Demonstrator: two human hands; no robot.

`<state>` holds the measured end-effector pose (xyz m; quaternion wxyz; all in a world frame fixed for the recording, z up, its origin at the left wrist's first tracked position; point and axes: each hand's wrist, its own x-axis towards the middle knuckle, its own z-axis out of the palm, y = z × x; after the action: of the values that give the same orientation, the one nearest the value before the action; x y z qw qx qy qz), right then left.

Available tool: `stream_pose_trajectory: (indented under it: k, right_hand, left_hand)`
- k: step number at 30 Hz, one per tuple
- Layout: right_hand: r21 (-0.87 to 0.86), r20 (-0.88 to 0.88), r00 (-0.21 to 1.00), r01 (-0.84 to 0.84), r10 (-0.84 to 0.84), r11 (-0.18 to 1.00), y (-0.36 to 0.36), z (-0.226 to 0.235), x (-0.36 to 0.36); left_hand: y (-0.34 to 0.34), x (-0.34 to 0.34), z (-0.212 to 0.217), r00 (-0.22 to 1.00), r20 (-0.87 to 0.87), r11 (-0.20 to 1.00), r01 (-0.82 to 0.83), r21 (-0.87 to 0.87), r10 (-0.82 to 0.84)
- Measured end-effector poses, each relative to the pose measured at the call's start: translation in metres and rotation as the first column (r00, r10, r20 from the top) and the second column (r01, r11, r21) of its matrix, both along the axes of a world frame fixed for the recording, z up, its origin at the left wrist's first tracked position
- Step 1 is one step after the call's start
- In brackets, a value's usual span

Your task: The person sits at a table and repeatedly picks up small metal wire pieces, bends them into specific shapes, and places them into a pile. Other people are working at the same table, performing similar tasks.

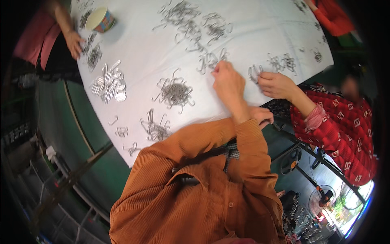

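Note:
My right hand point(228, 84) reaches over the white-covered table, thumb and forefinger pinched together at the near edge of a small pile of bent metal wire hooks point(209, 61). What lies between those fingertips is too small to make out. My left arm crosses in front of me beneath the right forearm. My left hand point(262, 115) shows just right of that forearm, at the table's near edge, with its fingers curled and its palm hidden. Left of my hands lies a dense round heap of hooks point(175, 92), and nearer me a looser heap point(156, 129).
A large hook pile point(187, 20) spreads across the far middle. At the left are stacked silvery strips point(109, 83) and a paper tub point(100, 20). A co-worker's hand point(278, 85) handles hooks close on my right. Other people's arms reach in at far left and far right.

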<state>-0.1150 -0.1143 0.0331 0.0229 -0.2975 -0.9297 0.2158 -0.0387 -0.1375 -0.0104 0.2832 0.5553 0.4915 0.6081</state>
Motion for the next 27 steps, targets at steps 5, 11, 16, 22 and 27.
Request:
stream_pose_trajectory:
  k: [5, 11, 16, 22, 27]
  right_hand:
    - [-0.033, -0.011, 0.999, 0.038, -0.038, 0.999, -0.001, -0.003, -0.002]
    - [-0.158, -0.264, 0.961, -0.122, 0.077, 0.980, 0.012, 0.026, 0.004]
    - [0.137, -0.112, 0.983, -0.128, 0.144, 0.982, 0.020, 0.038, 0.006]
    - [0.112, -0.184, 0.982, -0.015, 0.036, 0.994, 0.024, 0.053, 0.030]
    - [-0.021, -0.623, 0.782, 0.029, -0.036, 0.999, 0.023, 0.102, 0.085]
  left_hand:
    - [-0.004, -0.009, 0.038, 0.995, -0.035, 0.984, -0.095, -0.150, 0.091]
    - [0.002, -0.004, 0.030, 0.990, 0.135, 0.957, 0.002, -0.290, 0.039]
    - [0.004, -0.003, 0.018, 0.985, 0.165, 0.962, 0.000, -0.271, 0.046]
    - [-0.007, 0.001, 0.032, 0.985, 0.162, 0.922, 0.009, -0.388, 0.059]
    - [-0.021, 0.016, 0.020, 0.991, -0.051, 0.976, -0.133, -0.171, 0.126]
